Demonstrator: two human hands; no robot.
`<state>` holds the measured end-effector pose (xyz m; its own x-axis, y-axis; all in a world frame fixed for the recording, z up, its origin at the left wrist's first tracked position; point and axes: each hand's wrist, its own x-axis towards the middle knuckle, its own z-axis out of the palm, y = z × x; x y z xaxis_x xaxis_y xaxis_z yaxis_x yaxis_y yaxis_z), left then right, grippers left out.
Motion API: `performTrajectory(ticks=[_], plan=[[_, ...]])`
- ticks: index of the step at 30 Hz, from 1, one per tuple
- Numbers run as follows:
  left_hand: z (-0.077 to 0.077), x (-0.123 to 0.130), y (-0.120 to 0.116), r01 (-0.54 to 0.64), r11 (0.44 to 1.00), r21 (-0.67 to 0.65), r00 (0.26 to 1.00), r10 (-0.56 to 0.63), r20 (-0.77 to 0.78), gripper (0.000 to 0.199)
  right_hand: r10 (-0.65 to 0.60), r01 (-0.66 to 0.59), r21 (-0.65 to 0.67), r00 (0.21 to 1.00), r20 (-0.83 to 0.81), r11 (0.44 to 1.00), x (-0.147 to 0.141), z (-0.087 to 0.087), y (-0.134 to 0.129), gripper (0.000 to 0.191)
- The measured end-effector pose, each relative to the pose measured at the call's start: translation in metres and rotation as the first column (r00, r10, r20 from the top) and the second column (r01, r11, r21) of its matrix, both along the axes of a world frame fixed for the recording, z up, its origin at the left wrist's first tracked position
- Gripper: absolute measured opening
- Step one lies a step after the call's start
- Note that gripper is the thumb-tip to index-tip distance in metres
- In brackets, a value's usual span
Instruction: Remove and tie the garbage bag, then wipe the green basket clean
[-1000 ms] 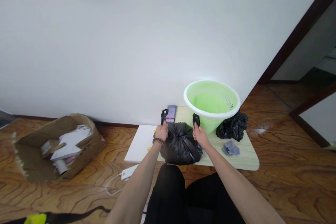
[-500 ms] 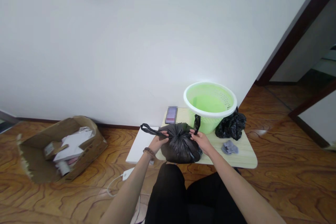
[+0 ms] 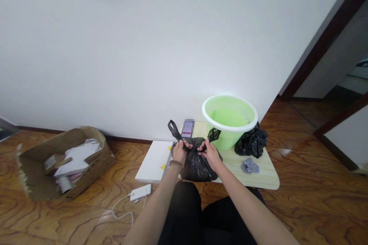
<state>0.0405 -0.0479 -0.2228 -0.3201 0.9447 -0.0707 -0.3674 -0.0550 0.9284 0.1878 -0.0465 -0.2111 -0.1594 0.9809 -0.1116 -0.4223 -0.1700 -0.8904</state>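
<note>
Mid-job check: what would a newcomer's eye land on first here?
Likely the pale green basket on the low table, near the wall. Next, the black bag to its left, the left hand and right hand pinching its top. Farther left, an open cardboard box on the wooden floor.

You have soft, even light on the white wall (image 3: 143, 53), glare on the glossy brown wood-patterned floor (image 3: 310, 191), and highlights on the bulging black plastic bag (image 3: 198, 167).
</note>
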Motion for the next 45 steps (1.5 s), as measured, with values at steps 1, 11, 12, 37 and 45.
performTrajectory(ticks=[1, 11, 12, 37, 45], plan=[[-0.002, 0.001, 0.001, 0.021, 1.0, -0.006, 1.0, -0.021, 0.021, 0.032, -0.02, 0.02, -0.019, 1.0, -0.008, 1.0, 0.0, -0.004, 0.002, 0.04], [-0.017, -0.01, 0.016, 0.216, 0.964, -0.154, 0.967, -0.233, -0.1, 0.037, -0.014, 0.037, -0.056, 0.935, 0.355, 0.998, 0.017, -0.029, 0.023, 0.047], [-0.017, -0.01, 0.018, 0.227, 0.96, -0.164, 0.959, -0.25, -0.134, 0.038, -0.007, 0.018, -0.025, 0.92, 0.392, 1.0, 0.018, -0.027, 0.024, 0.047], [0.025, -0.004, 0.0, 0.505, 0.809, -0.299, 0.299, -0.49, -0.819, 0.025, -0.132, -0.476, 0.463, 0.577, 0.806, 0.747, 0.022, 0.069, 0.032, 0.021], [0.014, -0.008, 0.011, 0.548, 0.788, -0.28, 0.331, -0.511, -0.793, 0.042, -0.011, -0.447, 0.276, 0.509, 0.861, 0.851, 0.038, 0.043, 0.041, 0.031]])
